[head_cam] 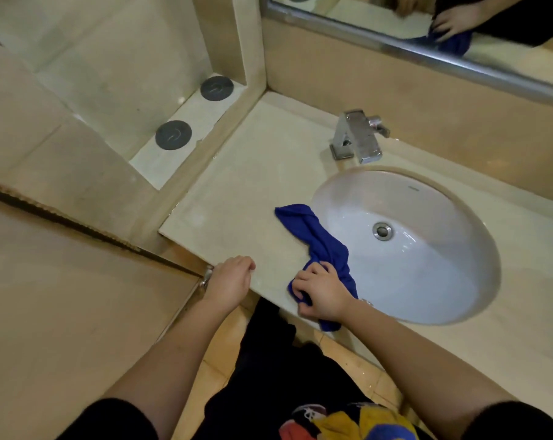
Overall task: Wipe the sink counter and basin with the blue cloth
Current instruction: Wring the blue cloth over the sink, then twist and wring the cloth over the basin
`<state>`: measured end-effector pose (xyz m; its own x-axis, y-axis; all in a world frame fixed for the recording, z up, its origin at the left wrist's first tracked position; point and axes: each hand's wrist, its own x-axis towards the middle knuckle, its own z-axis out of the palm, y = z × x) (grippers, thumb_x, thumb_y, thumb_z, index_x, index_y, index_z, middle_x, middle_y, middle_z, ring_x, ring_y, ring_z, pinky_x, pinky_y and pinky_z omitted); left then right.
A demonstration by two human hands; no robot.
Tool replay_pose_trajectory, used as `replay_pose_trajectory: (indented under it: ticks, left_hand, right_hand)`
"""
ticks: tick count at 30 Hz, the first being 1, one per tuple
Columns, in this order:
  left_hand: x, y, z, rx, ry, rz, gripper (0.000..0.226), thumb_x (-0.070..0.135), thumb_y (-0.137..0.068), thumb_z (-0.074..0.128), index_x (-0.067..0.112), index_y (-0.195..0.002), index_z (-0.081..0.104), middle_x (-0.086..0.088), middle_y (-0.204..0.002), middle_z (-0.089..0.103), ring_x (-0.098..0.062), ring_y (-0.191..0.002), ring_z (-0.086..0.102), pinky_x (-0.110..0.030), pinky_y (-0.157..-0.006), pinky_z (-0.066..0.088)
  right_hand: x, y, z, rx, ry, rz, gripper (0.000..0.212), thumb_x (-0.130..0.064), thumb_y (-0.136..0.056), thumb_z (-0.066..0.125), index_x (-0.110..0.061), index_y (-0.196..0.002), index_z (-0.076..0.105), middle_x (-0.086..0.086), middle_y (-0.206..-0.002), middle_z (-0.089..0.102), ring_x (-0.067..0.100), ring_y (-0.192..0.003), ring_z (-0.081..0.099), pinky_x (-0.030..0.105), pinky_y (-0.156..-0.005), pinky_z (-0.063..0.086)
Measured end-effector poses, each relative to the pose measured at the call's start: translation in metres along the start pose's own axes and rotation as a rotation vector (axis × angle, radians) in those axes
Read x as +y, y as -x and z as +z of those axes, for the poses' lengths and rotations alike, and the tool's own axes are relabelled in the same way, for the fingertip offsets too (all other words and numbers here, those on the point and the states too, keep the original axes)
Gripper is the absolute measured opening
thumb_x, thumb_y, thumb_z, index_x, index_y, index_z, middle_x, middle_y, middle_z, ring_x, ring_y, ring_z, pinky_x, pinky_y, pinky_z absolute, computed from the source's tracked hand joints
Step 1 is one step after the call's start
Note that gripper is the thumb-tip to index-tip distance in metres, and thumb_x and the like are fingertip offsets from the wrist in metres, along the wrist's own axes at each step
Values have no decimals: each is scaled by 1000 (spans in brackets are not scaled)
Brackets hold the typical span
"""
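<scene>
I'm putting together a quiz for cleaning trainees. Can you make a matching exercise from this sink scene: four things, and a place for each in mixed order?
Things:
1. blue cloth
2. faucet
3. left hand
4. drain

Places:
A. at the bottom of the basin
B. resting on the front edge of the counter
C. on the counter behind the basin
D. gripped by the right hand

Pairs: 1-D, 2-C, 3-B, 4-A

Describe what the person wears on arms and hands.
The left hand and right hand are bare: no gloves, rings or watch visible. The left sleeve and right sleeve are short and black, leaving the forearms uncovered.
</scene>
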<state>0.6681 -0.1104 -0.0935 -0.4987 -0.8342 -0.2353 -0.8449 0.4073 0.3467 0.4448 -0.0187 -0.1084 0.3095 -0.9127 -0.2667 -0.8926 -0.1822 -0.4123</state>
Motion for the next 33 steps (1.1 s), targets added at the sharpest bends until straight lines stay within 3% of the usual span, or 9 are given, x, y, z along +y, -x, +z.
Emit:
replay_pose_trajectory:
  ticks: [4, 11, 13, 16, 20, 24, 26, 30, 33]
  left_hand:
    - [16, -4, 0, -23, -43, -8, 24, 12, -95, 44, 15, -109, 63, 2, -108, 63, -24, -103, 58, -36, -82, 41]
    - [46, 0, 5, -119, -68, 80, 22, 17, -95, 44, 16, -111, 60, -2, -110, 63, -24, -102, 56, -36, -85, 41]
    - [57, 1, 3, -133, -67, 125, 23, 18, -95, 44, 16, -112, 60, -2, -110, 63, -24, -102, 55, -35, -84, 41]
    - [71, -7, -1, -185, -50, 185, 23, 18, -94, 46, 16, -112, 59, -3, -110, 62, -25, -103, 55, -35, -83, 40]
    - [100, -28, -11, -254, 38, 252, 32, 22, -92, 53, 18, -124, 54, -1, -116, 61, -22, -109, 56, -35, -90, 43]
    - [140, -45, -25, -294, 217, 339, 61, 27, -85, 66, 19, -140, 40, -1, -135, 52, -19, -119, 51, -33, -97, 42]
    - [154, -52, -28, -324, 288, 382, 73, 30, -81, 72, 19, -143, 35, 3, -139, 46, -16, -120, 49, -27, -95, 40]
    - [177, -56, -39, -389, 480, 470, 62, 23, -75, 77, 26, -129, 46, 18, -119, 58, 7, -102, 55, -19, -88, 45]
    - [197, -59, -53, -319, 592, 438, 42, 29, -72, 69, 34, -111, 53, 18, -97, 68, 2, -92, 63, -27, -83, 52]
  right_hand:
    - [9, 26, 2, 1, -13, 74, 13, -31, -70, 57, -25, -74, 46, -10, -84, 53, 16, -89, 40, 38, -94, 31]
    - [10, 51, -8, -43, -129, 165, 14, -22, -73, 57, -23, -73, 44, -12, -73, 47, 18, -82, 43, 34, -73, 32]
    - [9, 56, -21, 10, -264, 226, 18, -15, -72, 58, -22, -71, 42, -12, -69, 45, 18, -73, 46, 35, -66, 39]
    - [12, 61, -56, 183, -419, 342, 21, -6, -71, 59, -20, -71, 44, -8, -69, 48, 17, -65, 44, 28, -57, 33]
    - [25, 71, -107, 316, -382, 436, 21, -5, -72, 57, -23, -77, 47, -9, -76, 50, 12, -65, 46, 29, -59, 36]
    - [26, 86, -143, 383, -348, 437, 23, -3, -71, 56, -24, -78, 50, -12, -74, 51, 13, -68, 49, 35, -63, 43]
    - [19, 92, -163, 465, -335, 409, 25, -2, -69, 57, -23, -78, 50, -13, -74, 51, 8, -67, 48, 31, -63, 41]
    - [2, 107, -204, 637, -376, 393, 24, 1, -69, 58, -20, -81, 53, -17, -73, 52, 2, -65, 49, 18, -57, 36]
    - [-7, 119, -228, 731, -433, 409, 22, 4, -70, 56, -14, -82, 55, -16, -72, 52, 3, -62, 47, 13, -55, 36]
